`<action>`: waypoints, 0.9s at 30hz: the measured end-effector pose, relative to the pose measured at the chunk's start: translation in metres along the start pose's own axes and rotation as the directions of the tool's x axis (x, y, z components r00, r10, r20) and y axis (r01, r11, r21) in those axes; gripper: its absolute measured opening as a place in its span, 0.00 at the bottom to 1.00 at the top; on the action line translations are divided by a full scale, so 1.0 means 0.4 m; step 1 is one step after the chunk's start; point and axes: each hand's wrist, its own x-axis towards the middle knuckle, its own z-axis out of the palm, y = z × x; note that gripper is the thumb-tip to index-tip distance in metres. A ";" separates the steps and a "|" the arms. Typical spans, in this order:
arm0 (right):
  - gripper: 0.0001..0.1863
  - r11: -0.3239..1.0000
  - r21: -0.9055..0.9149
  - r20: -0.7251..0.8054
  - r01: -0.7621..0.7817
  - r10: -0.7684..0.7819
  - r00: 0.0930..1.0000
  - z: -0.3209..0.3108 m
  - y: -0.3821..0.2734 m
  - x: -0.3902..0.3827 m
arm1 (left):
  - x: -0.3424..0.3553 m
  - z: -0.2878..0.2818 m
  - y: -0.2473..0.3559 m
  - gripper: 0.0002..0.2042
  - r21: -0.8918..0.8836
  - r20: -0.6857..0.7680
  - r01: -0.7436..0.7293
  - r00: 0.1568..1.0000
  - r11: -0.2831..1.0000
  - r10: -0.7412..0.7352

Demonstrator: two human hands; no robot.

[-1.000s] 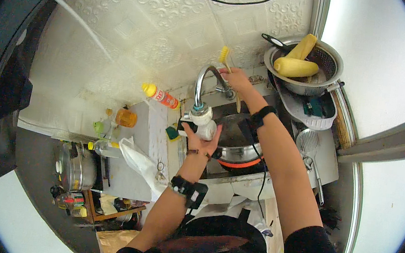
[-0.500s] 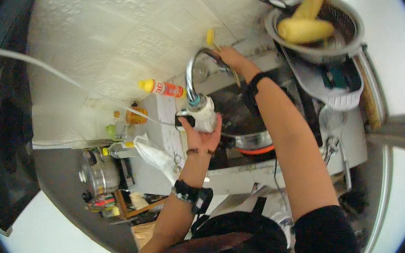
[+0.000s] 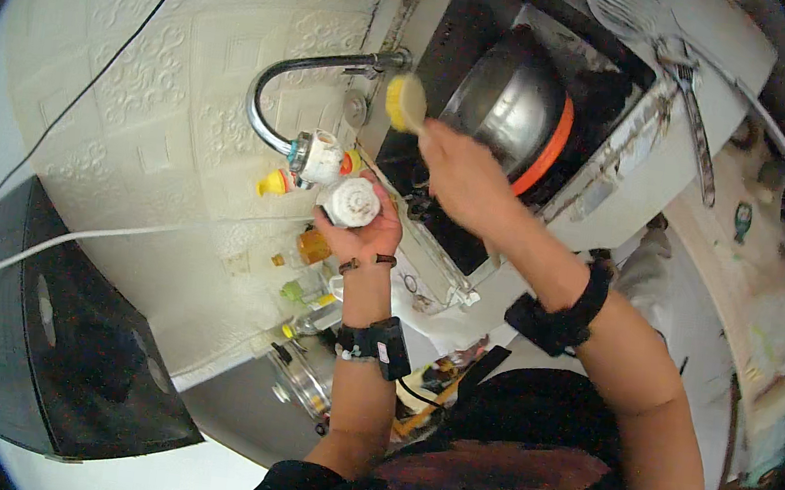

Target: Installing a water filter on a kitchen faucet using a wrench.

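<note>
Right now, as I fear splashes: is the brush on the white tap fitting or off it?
Off: the right hand holds the brush with a visible gap from the white tap fitting.

The pan (image 3: 515,104) sits right of the faucet (image 3: 282,68).

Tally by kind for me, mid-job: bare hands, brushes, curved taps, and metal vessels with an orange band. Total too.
Bare hands: 2, left hand cupping the white fitting, right hand
Brushes: 1, the yellow brush in the right hand
Curved taps: 1, the chrome tap
Orange-banded vessels: 1, the silver vessel
Total: 5
</note>
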 end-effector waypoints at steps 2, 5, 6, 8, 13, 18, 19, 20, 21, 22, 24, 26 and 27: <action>0.18 0.992 0.127 -0.039 0.022 -0.017 0.999 0.066 0.067 -0.052 | -0.016 0.004 -0.004 0.32 0.016 0.096 -0.046 0.994 0.999 0.044; 0.22 0.962 0.271 -0.032 0.031 -0.023 0.999 0.120 0.096 -0.095 | -0.038 0.024 -0.013 0.34 -0.029 0.173 -0.094 0.980 0.995 0.097; 0.22 0.915 0.386 -0.117 0.120 -0.081 0.990 0.145 0.097 -0.097 | -0.045 0.028 -0.012 0.34 -0.020 0.187 -0.100 0.977 0.995 0.102; 0.24 0.838 0.480 -0.234 0.259 -0.163 0.959 0.176 0.090 -0.086 | -0.053 0.031 -0.002 0.34 0.107 0.244 -0.220 0.951 0.970 0.189; 0.25 0.967 0.226 -0.162 0.119 -0.083 0.983 0.274 0.124 -0.073 | -0.045 0.036 0.026 0.34 0.130 0.294 -0.284 0.926 0.950 0.237; 0.22 0.913 0.363 -0.358 0.187 -0.049 0.932 0.263 0.102 -0.082 | -0.041 0.012 0.056 0.38 0.208 0.245 -0.149 0.965 0.967 0.096; 0.22 0.920 0.337 -0.366 0.198 -0.065 0.928 0.273 0.111 -0.073 | -0.040 0.014 0.050 0.38 0.209 0.280 -0.125 0.958 0.970 0.063; 0.22 0.926 0.272 -0.431 0.261 -0.125 0.894 0.303 0.137 -0.052 | -0.042 0.024 0.051 0.38 0.198 0.275 -0.086 0.961 0.976 0.029; 0.22 0.930 0.189 -0.483 0.315 -0.192 0.855 0.319 0.168 -0.037 | -0.037 0.020 0.074 0.38 0.160 0.281 -0.067 0.959 0.985 0.020; 0.23 0.974 0.145 -0.292 0.174 -0.126 0.948 0.325 0.202 -0.035 | -0.020 -0.004 0.102 0.36 0.265 0.340 -0.087 0.940 0.960 -0.009; 0.21 0.987 0.051 -0.309 0.153 -0.130 0.942 0.350 0.214 -0.058 | -0.033 -0.017 0.083 0.33 0.360 0.285 -0.118 0.958 0.925 0.012; 0.23 0.997 -0.062 -0.204 0.053 -0.064 0.977 0.361 0.182 -0.081 | -0.062 -0.013 0.091 0.31 0.319 0.152 -0.138 0.984 0.937 0.093; 0.21 0.994 -0.086 -0.174 0.071 -0.085 0.981 0.377 0.168 -0.089 | -0.069 -0.030 0.107 0.31 0.330 0.179 -0.154 0.979 0.931 0.099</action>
